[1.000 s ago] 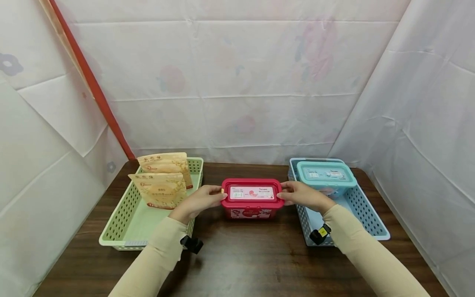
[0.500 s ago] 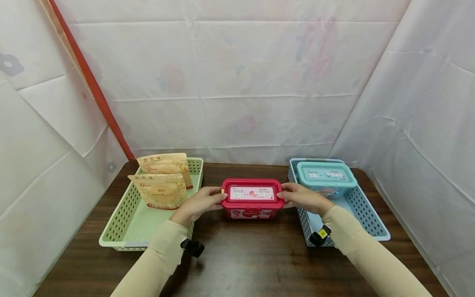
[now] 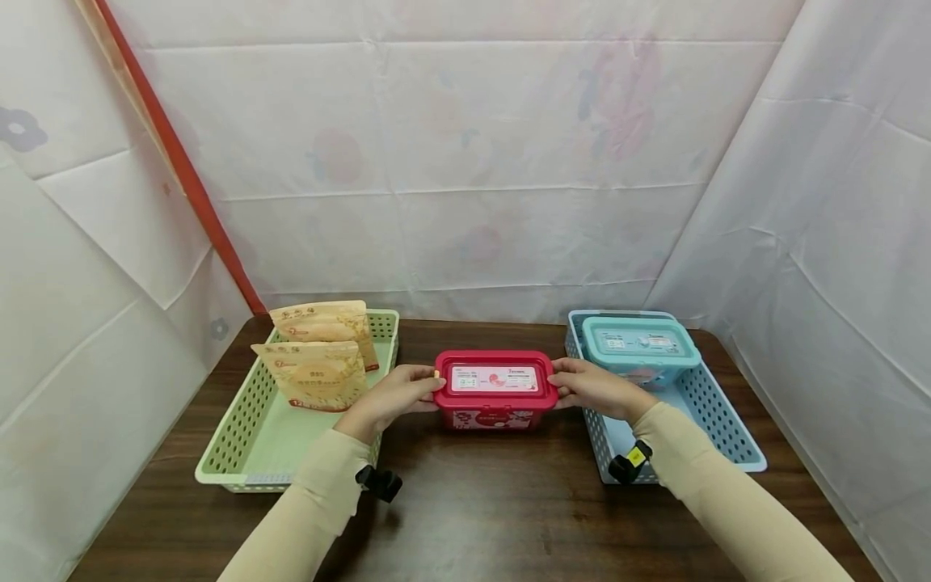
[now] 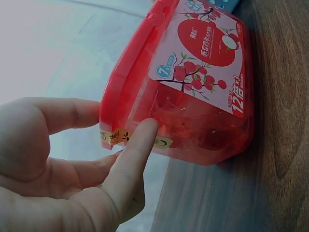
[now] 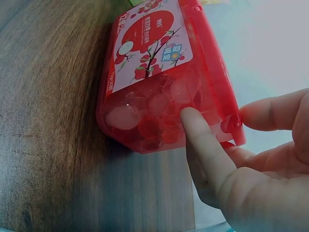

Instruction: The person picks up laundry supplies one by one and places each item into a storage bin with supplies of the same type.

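A red lidded tub of laundry pods [image 3: 494,404] stands on the brown table with its white lid label facing up. Rounded pods show through its clear red wall in both wrist views. My left hand [image 3: 396,398] grips the tub's left end, thumb on the lid's edge and fingers against the wall below. At the right end, my right hand [image 3: 602,386] holds it in the same way. A small yellow sticker [image 4: 116,137] seals the lid at the left end. The lid sits closed on the tub.
To the left is a green basket [image 3: 258,440] with two yellow stand-up pouches [image 3: 320,376] in it. On the right, a blue basket [image 3: 716,412] holds a turquoise lidded tub [image 3: 640,343] towards its back. White cloth [image 3: 451,162] hangs behind and at both sides.
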`<state>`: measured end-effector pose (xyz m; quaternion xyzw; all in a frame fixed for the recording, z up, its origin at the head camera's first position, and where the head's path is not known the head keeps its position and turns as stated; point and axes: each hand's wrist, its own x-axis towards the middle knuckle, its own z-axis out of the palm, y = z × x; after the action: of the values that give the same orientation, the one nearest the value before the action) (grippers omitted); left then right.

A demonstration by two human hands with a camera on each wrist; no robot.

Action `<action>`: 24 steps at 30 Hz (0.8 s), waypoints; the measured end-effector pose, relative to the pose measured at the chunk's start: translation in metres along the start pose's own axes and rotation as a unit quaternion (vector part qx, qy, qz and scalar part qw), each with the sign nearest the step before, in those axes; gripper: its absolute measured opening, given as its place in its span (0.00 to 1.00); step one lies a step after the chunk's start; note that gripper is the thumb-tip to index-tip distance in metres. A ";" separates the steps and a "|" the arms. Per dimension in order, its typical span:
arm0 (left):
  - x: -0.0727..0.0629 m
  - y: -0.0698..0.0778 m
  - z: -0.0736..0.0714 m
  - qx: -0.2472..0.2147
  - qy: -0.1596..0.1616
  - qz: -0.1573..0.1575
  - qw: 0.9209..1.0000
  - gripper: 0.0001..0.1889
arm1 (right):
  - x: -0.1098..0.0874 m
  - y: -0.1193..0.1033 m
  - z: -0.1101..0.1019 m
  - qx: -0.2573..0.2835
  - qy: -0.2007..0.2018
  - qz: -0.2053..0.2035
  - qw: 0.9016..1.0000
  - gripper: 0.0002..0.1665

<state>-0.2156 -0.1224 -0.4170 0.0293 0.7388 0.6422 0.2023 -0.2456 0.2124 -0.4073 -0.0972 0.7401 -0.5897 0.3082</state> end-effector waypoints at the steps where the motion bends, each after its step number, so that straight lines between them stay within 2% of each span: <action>1: 0.000 0.000 0.000 0.000 -0.001 0.002 1.000 0.27 | 0.000 0.000 0.000 -0.001 -0.002 -0.001 1.000 0.30; 11: 0.001 0.000 -0.001 -0.016 -0.012 0.013 1.000 0.28 | -0.001 -0.001 -0.002 -0.009 -0.002 -0.004 1.000 0.31; 24: -0.002 0.012 -0.003 -0.032 -0.016 0.028 0.999 0.27 | -0.011 -0.006 -0.003 -0.003 0.017 -0.032 0.999 0.32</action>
<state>-0.2174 -0.1234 -0.4046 0.0541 0.7134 0.6705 0.1967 -0.2401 0.2187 -0.3973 -0.1121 0.7435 -0.5987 0.2761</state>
